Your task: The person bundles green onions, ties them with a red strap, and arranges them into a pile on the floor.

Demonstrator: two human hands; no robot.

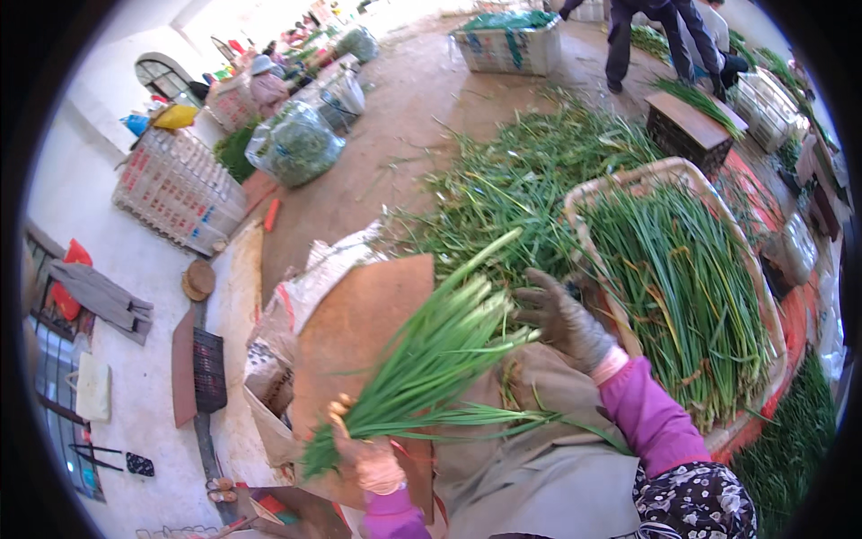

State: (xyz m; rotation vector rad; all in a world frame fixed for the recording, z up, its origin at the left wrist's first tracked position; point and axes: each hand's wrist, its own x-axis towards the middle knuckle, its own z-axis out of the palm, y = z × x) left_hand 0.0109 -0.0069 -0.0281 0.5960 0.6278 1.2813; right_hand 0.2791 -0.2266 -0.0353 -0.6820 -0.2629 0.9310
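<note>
A bunch of long green leafy stalks, like garlic chives (431, 343), lies slantwise over a brown board (363, 316), its pale ends towards the upper right. My left hand (357, 438) grips the bunch near its leaf tips at the lower left. My gloved right hand (566, 323) is spread just right of the pale ends, with nothing seen in it. A few loose leaves hang across the grey-brown apron (539, 465) on my lap. Right of my right hand stands a rimmed basket (774, 323) full of the same kind of stalks.
A heap of loose green trimmings (539, 168) covers the floor ahead. A white woven sack (269, 377) stands left of the board. Farther off are stacked crates (182, 188), a plastic bag of greens (296, 145) and a white bin (508, 50). People are at the upper left and upper right.
</note>
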